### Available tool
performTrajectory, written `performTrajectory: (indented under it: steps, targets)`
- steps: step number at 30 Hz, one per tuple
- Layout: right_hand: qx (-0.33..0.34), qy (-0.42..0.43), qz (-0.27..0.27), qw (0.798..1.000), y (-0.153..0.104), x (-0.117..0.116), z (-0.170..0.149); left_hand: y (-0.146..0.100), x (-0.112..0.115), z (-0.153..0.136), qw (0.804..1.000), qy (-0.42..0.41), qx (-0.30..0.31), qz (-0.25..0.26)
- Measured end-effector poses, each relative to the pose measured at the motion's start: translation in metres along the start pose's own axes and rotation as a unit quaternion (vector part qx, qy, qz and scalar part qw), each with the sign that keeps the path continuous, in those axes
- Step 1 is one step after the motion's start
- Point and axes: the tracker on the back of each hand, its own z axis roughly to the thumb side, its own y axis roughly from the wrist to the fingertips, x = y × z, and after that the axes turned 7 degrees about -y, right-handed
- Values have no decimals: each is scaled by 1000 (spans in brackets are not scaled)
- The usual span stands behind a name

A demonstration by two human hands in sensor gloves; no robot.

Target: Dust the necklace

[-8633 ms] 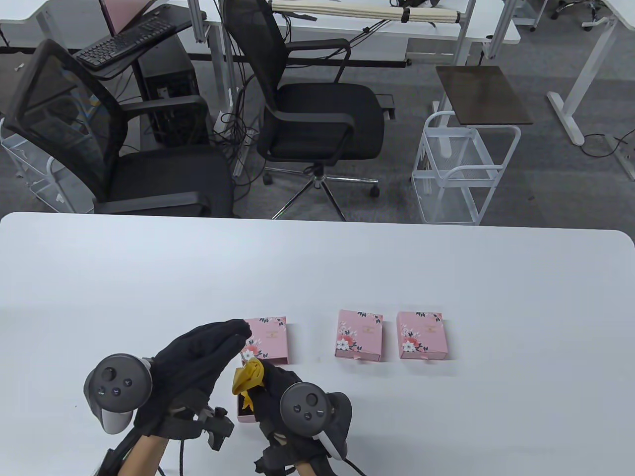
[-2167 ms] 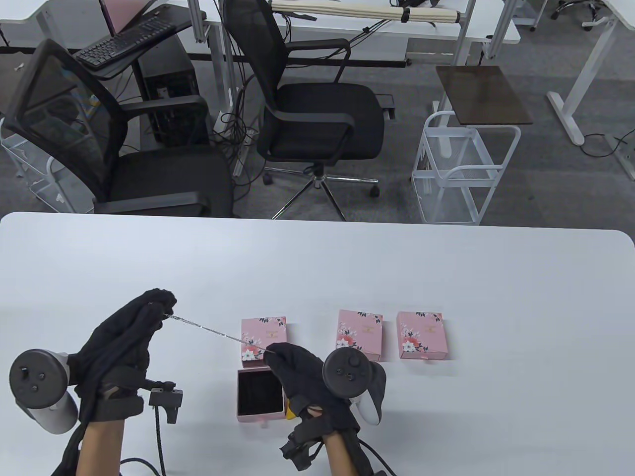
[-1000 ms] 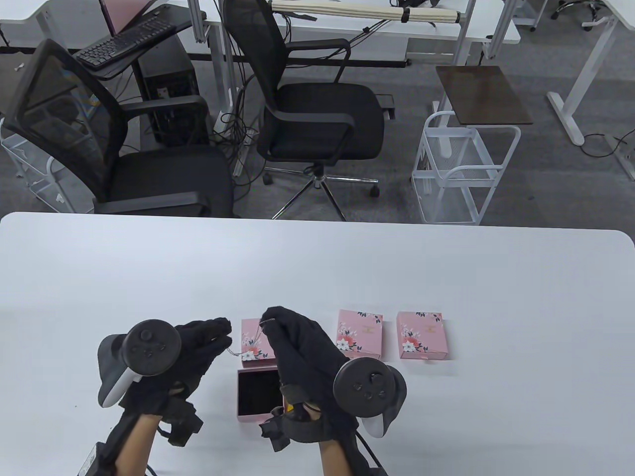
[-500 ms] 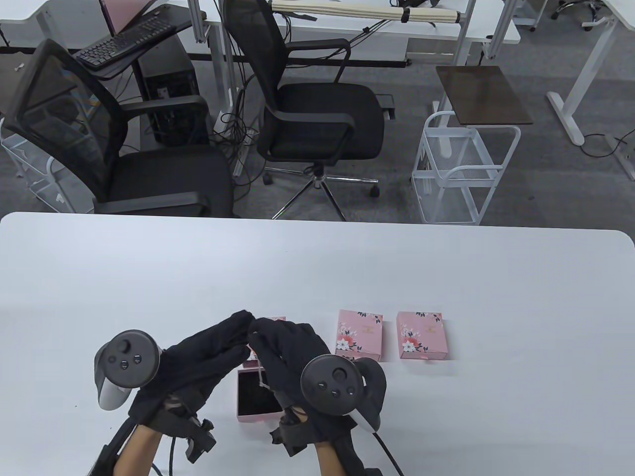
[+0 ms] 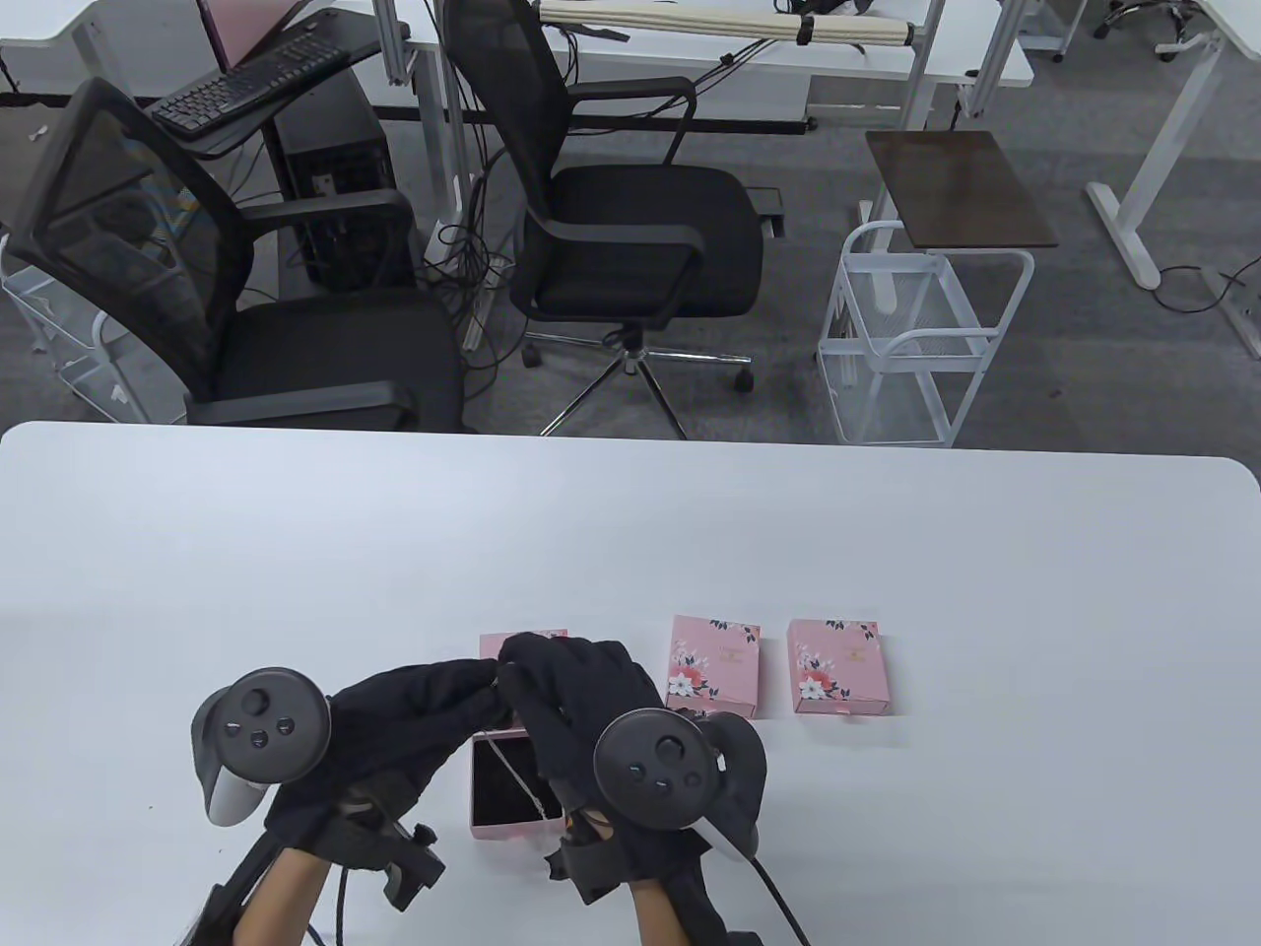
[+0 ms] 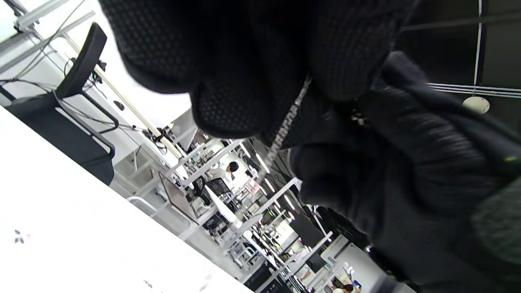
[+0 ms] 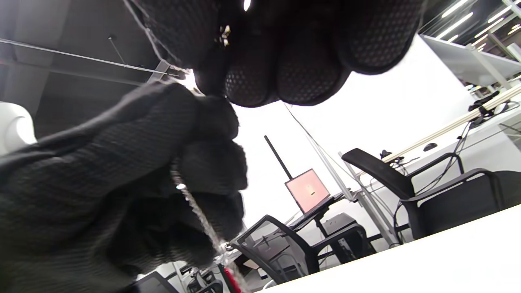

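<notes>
Above the open pink box tray (image 5: 493,830), my two gloved hands meet fingertip to fingertip. The left hand (image 5: 478,682) and the right hand (image 5: 514,658) both pinch the thin silver necklace (image 5: 520,778) at its top. Its chain hangs down as a slack strand into the tray's black lining. The left wrist view shows the chain (image 6: 290,117) running out from between my left fingers (image 6: 228,106). It also hangs below the left fingers in the right wrist view, as a sparkling strand (image 7: 200,217). The box's floral sleeve (image 5: 491,645) lies just behind the hands, mostly hidden.
Two closed pink floral boxes (image 5: 713,665) (image 5: 838,666) lie side by side to the right of the hands. The white table (image 5: 887,542) stretches far ahead and to both sides. Black office chairs (image 5: 630,227) stand past its far edge.
The chain was stretched taut between my spread hands; the hands have since come together, and the chain now hangs doubled into the open tray. Both hands dropped slightly in the last half second.
</notes>
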Motion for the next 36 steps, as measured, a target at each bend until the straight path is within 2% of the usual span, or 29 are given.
performTrajectory:
  steps: [4,15,19,22,30,32,36]
  targets:
    - [-12,7,10,1000,2,-4,-7,1,-2,-1,999,-38,-3,-39]
    - [-29,46,56,997,6,-16,-16,2,-4,-9,987,-152,-16,-57]
    - [-33,22,62,997,7,-20,-16,0,-5,-11,977,-208,-21,-44]
    - [-36,11,60,997,6,-19,-15,-2,-7,-15,968,-246,-37,-8]
    - [-18,40,-21,999,-2,-4,-1,-6,-15,-21,965,-250,-57,53]
    - [-6,72,-29,997,-4,-2,6,-6,-16,-22,965,-249,-60,60]
    - [9,86,-11,996,-5,-5,14,-6,-16,-21,964,-250,-62,67]
